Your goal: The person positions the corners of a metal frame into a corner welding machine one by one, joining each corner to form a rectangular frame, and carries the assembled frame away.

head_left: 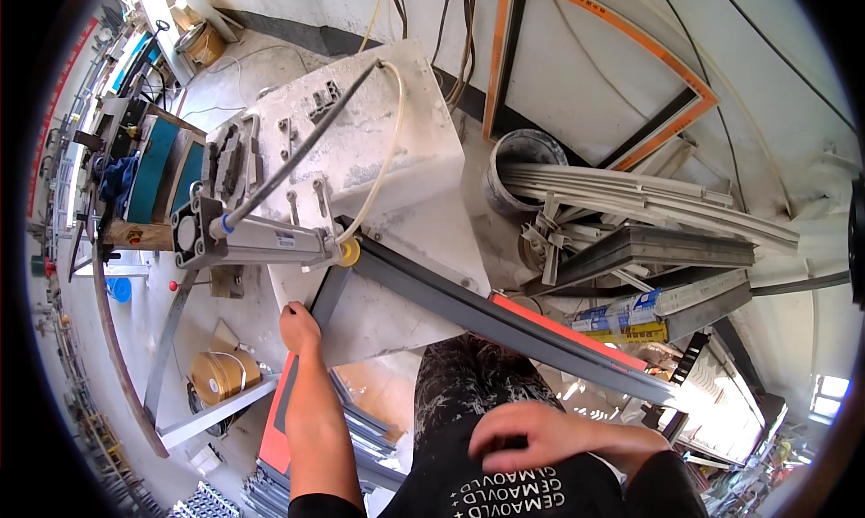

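Grey bar (330, 296) partly behind left hand (300, 328)

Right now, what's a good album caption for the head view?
Left hand at a grey frame corner by a pneumatic cylinder, right hand before a black printed T-shirt.

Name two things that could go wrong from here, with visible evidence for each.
1. Pinching: the left hand is at the shorter grey bar, near the yellow-tipped cylinder, so it could be nipped if that moved.
2. Tipping: the longer grey bar runs past the white table, and the right hand is off it, so its far end might drop or swing.
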{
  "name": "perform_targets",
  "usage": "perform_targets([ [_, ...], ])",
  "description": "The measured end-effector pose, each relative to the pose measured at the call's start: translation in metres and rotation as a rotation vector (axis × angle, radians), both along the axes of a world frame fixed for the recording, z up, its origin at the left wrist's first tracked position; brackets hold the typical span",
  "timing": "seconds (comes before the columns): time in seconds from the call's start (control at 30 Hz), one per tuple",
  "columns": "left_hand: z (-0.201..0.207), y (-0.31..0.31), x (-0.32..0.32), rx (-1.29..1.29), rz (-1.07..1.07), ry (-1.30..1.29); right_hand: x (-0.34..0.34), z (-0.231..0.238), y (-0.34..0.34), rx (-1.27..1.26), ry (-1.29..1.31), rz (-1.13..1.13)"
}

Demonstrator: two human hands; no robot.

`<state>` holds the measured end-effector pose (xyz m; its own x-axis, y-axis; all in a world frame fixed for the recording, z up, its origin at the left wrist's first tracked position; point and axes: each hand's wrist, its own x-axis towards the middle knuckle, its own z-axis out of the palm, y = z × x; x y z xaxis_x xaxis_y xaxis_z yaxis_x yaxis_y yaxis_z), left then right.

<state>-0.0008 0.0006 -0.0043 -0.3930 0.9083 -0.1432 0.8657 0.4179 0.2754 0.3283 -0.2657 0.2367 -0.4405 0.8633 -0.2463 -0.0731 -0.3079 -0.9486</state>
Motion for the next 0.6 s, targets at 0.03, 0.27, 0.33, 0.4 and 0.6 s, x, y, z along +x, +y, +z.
perform_targets([
  [0.03, 0.004, 0.000, 0.001, -0.002, -0.002, -0.001, -0.009, 0.008, 0.013, 0.271, 0.204, -0.062],
  [0.27, -0.004, 0.003, -0.002, 0.016, 0.014, 0.014, -0.051, 0.071, 0.059, 0.538, 1.037, -0.029],
  [0.33, -0.003, 0.001, -0.004, 0.004, 0.017, 0.029, -0.053, 0.074, 0.062, 0.554, 1.068, -0.023],
  [0.4, 0.001, -0.001, 0.002, 0.000, 0.018, 0.019, -0.057, 0.073, 0.064, 0.568, 1.065, 0.015],
  [0.6, 0.006, 0.000, 0.004, -0.012, 0.032, 0.001, -0.078, 0.070, 0.064, 0.562, 1.177, -0.003],
])
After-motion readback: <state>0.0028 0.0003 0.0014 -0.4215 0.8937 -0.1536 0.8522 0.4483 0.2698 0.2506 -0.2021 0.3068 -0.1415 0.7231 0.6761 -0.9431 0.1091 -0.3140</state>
